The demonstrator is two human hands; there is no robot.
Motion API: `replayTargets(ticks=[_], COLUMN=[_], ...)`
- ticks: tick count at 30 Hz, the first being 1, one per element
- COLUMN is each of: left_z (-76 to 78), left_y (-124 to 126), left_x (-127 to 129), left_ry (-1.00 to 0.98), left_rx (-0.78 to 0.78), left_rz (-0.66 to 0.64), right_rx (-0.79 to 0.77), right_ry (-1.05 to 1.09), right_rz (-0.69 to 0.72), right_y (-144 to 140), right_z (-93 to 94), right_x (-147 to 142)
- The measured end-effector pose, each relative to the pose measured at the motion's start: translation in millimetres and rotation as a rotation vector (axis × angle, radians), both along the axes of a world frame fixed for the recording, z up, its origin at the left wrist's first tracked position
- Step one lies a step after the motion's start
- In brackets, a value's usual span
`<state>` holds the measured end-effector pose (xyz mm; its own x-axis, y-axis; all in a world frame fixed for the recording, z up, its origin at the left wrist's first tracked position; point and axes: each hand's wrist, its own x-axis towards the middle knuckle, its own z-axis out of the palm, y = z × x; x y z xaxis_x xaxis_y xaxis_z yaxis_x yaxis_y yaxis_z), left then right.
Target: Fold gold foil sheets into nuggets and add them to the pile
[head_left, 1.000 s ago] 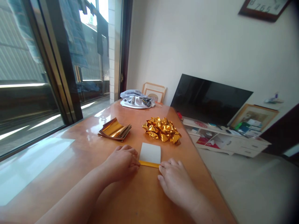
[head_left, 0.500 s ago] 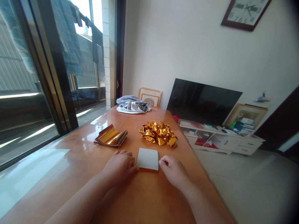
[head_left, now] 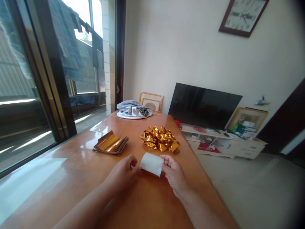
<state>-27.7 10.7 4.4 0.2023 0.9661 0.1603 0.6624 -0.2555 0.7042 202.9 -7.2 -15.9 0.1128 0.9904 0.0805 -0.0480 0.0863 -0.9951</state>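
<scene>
A pale, square sheet of paper bows upward between my hands above the table. My right hand pinches its right edge between thumb and fingers. At the sheet's left edge is my left hand, fingers curled in and thumb against the lower left corner; the exact contact is blurred. Beyond my left hand lies a stack of gold foil paper, its upper sheets curling. A heap of folded gold foil pieces sits just past the sheet.
The glossy brown table runs away from me. At its far end lies a bundle of grey cloth before leaning picture frames. A television stands on a white cabinet to the right. Glass sliding doors line the left.
My right hand has gone from a loose fist beside the sheet to pinching its right edge. The sheet, flat before, is now curved and turned. My left hand's fingers have curled in. The view has shifted slightly.
</scene>
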Motion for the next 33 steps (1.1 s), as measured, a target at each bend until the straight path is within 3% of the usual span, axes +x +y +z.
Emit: replayTargets(ticks=[3,8,11,14,16,18,23,27,33], left_z=[4.2,12.1,10.3,7.1,6.2,6.8,14.6,22.8,18.3], left_y=[-4,-14,-15,-11,-9,-7,-10,-18,-25], left_x=[5,13,16,17,14,9,-1,5,22], left_ry=[-0.249,-0.64,-0.8,-0.839,-0.755,-0.545,0.143,0.414,0.484], left_rx=[-0.15,-0.52,-0.544,-0.405,-0.236,-0.035,0.426,0.462,0.307], left_rz=[0.056,-0.182,-0.197,-0.153,-0.127,-0.068,-0.009,-0.147,-0.402], right_rx=[-0.011,0.026,0.028,-0.004,-0.007,0.045,0.386,0.577,0.337], right_ry=[0.07,0.131,0.102,0.017,-0.073,-0.193,-0.638,-0.969,-1.296], right_rz=[-0.07,-0.043,0.02,0.06,0.047,0.0,-0.116,-0.115,0.19], right_y=[-5,-12,-17,-18,-17,-16,-25,-37,-40], right_z=[8.7,14.0,14.5,10.9,6.9,3.9,12.9,31.0,32.1], right_x=[0,-7,-14,-17,-16,-13,-10,-14,-13])
